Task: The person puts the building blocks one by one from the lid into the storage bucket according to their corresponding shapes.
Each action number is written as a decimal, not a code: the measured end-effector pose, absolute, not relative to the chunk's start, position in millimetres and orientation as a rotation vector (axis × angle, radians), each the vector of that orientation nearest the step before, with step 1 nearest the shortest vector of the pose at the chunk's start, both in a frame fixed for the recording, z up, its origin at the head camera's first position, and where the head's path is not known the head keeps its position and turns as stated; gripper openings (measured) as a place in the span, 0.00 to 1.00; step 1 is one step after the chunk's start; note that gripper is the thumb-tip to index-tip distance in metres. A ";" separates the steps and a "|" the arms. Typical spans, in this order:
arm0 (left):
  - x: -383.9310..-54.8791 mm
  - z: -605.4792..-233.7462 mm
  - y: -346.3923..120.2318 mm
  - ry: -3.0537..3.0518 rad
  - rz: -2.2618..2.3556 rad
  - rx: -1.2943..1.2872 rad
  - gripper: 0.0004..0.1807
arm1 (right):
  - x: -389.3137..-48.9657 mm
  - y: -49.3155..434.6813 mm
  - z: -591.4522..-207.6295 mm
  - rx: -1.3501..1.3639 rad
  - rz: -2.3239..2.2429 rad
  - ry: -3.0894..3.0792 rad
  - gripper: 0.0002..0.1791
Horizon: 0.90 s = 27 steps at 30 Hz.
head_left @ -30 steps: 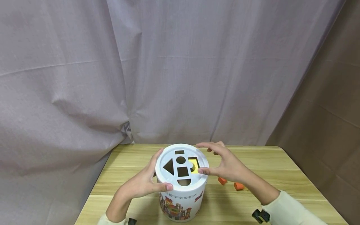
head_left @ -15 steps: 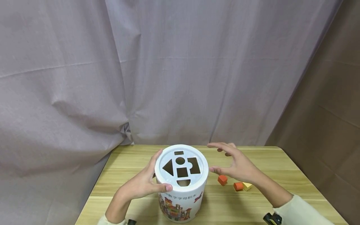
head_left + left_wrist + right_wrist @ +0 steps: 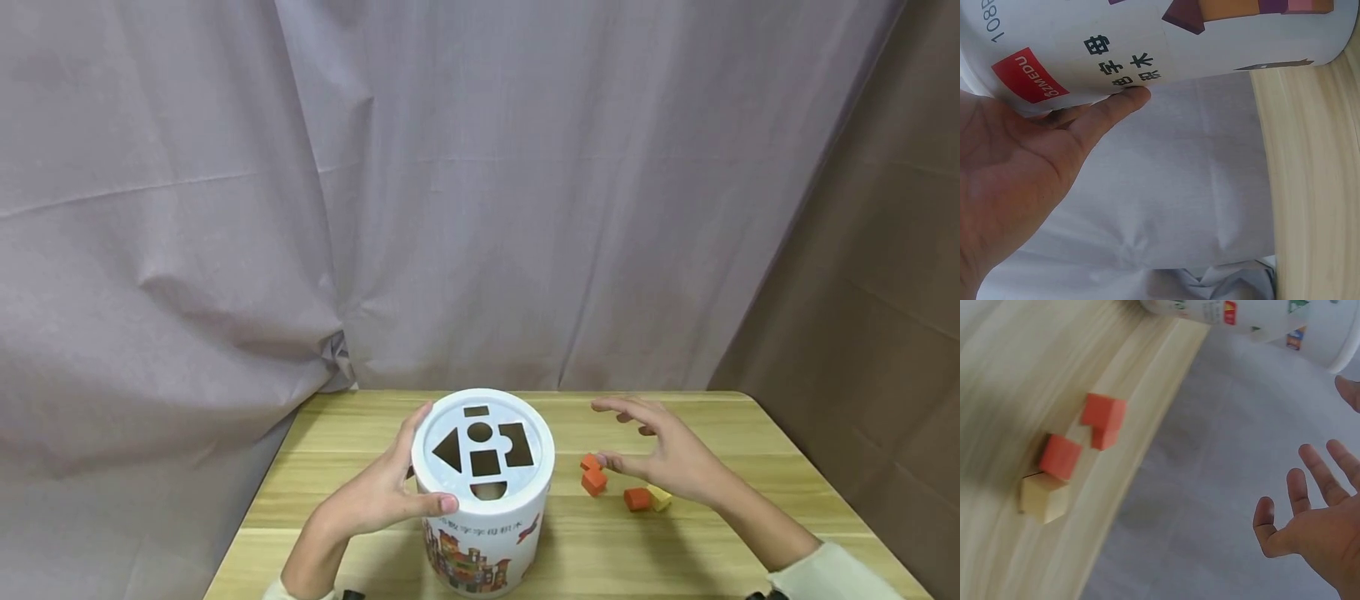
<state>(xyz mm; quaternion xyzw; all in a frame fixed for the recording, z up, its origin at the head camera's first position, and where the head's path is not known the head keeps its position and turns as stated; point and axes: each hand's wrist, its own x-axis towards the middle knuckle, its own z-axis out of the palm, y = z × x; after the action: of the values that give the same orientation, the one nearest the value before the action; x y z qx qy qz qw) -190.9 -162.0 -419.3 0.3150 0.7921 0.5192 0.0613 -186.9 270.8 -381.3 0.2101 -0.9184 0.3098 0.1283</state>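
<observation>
A white bucket [image 3: 480,533] with printed coloured buildings stands upright on the table. Its pale lid [image 3: 450,483] has cut-out shapes: a triangle, a circle, rectangles and others. My left hand [image 3: 382,492] grips the bucket's upper side, thumb at the front of the rim and fingers reaching round the left. The left wrist view shows that hand [image 3: 1029,162] against the printed wall. To the right of the bucket, my right hand [image 3: 667,454] hovers with spread fingers and holds nothing. Orange-red blocks [image 3: 594,481] lie below its thumb, partly overlapped in the head view.
Another orange-red block [image 3: 637,498] sits beside a yellow block [image 3: 659,497], under the right forearm in the head view. The wooden table [image 3: 300,492] ends at a grey curtain [image 3: 465,250] behind. A brown cloth [image 3: 862,333] hangs at the right.
A yellow block seen in the lid's right-hand slot, by my right thumb, is gone from there; the slot now looks dark. My right hand has moved right, off the lid. My left hand stays.
</observation>
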 end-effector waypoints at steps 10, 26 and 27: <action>-189.1 -421.7 -167.9 2.397 1.567 0.921 0.74 | -184.8 285.6 -409.2 0.589 0.876 -2.714 0.37; -184.2 -420.8 -176.7 2.443 1.505 0.863 0.74 | -179.4 308.1 -486.0 0.654 0.200 -2.885 0.22; -184.5 -420.9 -177.5 2.443 1.504 0.869 0.74 | -181.6 308.5 -488.1 0.686 0.175 -2.865 0.21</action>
<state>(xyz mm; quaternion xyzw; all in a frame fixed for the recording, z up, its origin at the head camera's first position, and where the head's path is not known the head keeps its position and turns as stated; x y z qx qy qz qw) -184.5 -177.5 -420.9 0.2891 0.8128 0.5005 0.0721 -181.6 308.5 -488.1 0.2315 -0.9664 0.0590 0.0952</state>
